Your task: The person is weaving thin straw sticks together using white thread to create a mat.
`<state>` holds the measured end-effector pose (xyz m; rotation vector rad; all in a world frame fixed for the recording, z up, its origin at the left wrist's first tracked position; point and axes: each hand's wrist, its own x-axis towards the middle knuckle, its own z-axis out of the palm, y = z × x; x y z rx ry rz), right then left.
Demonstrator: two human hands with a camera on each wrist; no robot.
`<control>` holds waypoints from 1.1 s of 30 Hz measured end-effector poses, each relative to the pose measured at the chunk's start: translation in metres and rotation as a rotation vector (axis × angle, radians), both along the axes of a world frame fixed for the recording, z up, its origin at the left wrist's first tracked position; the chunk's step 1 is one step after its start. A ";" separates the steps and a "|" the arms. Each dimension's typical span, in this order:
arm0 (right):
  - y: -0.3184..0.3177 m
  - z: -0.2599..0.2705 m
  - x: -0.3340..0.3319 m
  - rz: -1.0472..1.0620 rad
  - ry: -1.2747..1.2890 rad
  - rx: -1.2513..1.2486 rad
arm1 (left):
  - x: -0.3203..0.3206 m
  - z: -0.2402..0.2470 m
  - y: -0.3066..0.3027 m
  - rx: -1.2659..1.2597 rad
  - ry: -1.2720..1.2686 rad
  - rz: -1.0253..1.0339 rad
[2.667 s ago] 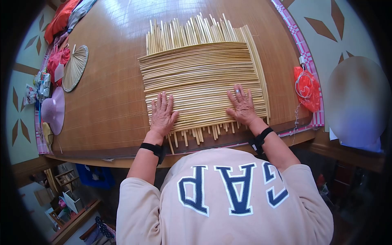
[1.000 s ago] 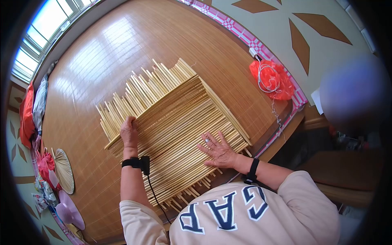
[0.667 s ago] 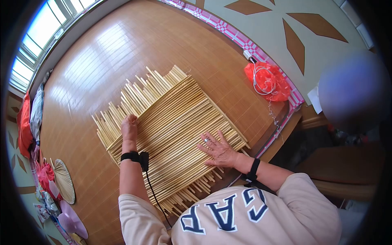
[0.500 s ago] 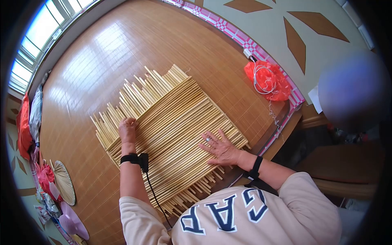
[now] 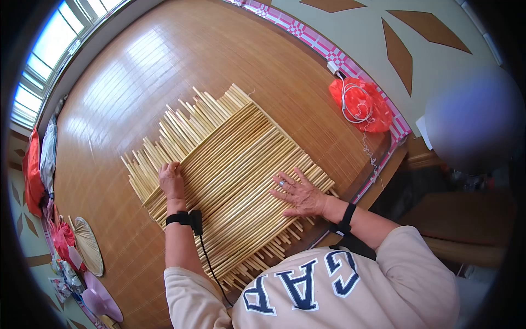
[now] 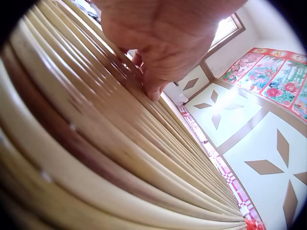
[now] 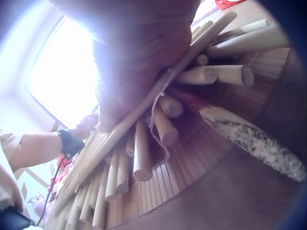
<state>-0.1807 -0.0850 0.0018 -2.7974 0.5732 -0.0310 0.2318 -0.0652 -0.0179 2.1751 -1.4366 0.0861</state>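
Note:
A mat of pale sticks laid side by side (image 5: 235,175) lies over a layer of crosswise sticks (image 5: 186,123), whose ends poke out past its far and near edges. At the mat's far edge, toward the left corner, the left hand (image 5: 172,182) grips the border with curled fingers. Seen in the left wrist view, the thumb and fingers of the left hand (image 6: 160,43) pinch the outer sticks (image 6: 158,112). The right hand (image 5: 301,197) rests spread on the mat near its right side. Below the right hand (image 7: 139,52), a thin string (image 7: 153,115) hangs by the stick ends (image 7: 165,132).
On the brown table (image 5: 181,44), a red plastic bag (image 5: 361,107) with a white cable lies at the right. A woven fan (image 5: 87,247) and a pink hat (image 5: 102,299) are at the left, near bags and cloths. A blurred round shape (image 5: 474,120) stands far right.
The left hand has moved from the mat's near part to its far edge. That edge, lifted about a second ago, has come down. The right hand stays spread; the head view has turned.

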 end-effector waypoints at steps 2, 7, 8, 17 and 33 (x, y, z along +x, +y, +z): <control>-0.002 0.000 -0.001 -0.007 0.017 -0.013 | -0.005 0.000 0.002 -0.009 -0.015 -0.005; -0.005 -0.003 -0.006 -0.029 -0.036 0.037 | -0.015 -0.003 0.002 -0.090 -0.059 -0.043; -0.005 -0.003 -0.006 -0.030 -0.044 0.039 | -0.012 -0.006 0.003 0.071 -0.020 -0.007; -0.054 0.013 -0.001 -0.259 -0.300 0.009 | -0.101 0.008 0.029 0.243 -0.204 -0.252; -0.108 -0.011 -0.002 -0.464 -0.175 0.457 | -0.120 0.004 0.027 0.396 -0.183 -0.243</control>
